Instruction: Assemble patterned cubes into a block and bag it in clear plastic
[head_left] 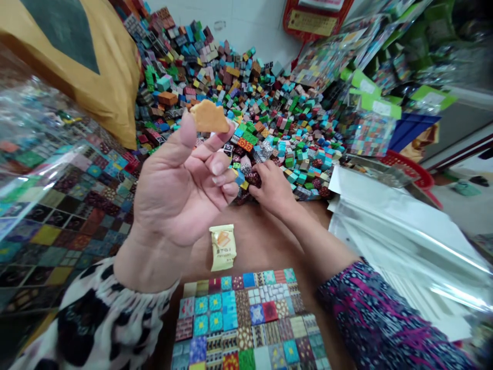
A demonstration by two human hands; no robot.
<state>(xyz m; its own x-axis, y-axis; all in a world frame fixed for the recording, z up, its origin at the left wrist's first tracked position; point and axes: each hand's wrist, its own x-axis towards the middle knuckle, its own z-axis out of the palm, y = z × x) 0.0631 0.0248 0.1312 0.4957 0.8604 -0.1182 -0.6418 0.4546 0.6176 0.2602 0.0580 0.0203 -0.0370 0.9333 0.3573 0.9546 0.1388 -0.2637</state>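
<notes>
My left hand (pixel 173 190) is raised, palm up, and pinches a bitten orange-brown cracker (pixel 210 116) between thumb and finger. Farther forward, my right hand (pixel 271 187) reaches into the near edge of a big pile of patterned cubes (pixel 285 118); its fingertips touch dark red and silvery cubes, and whether it grips one is hard to see. A small yellow wrapped packet (pixel 223 247) lies on the brown table (pixel 265 239). Nearest me is a flat block of colourful square tiles (pixel 246 318) in rows.
Bagged cubes (pixel 57 205) stand at the left beneath a yellow sack (pixel 77 56). On the right are white sheets in clear plastic (pixel 400 236), a red basket (pixel 414 169) and green-topped packs (pixel 370 121). A red hanging ornament (pixel 316 20) is on the wall.
</notes>
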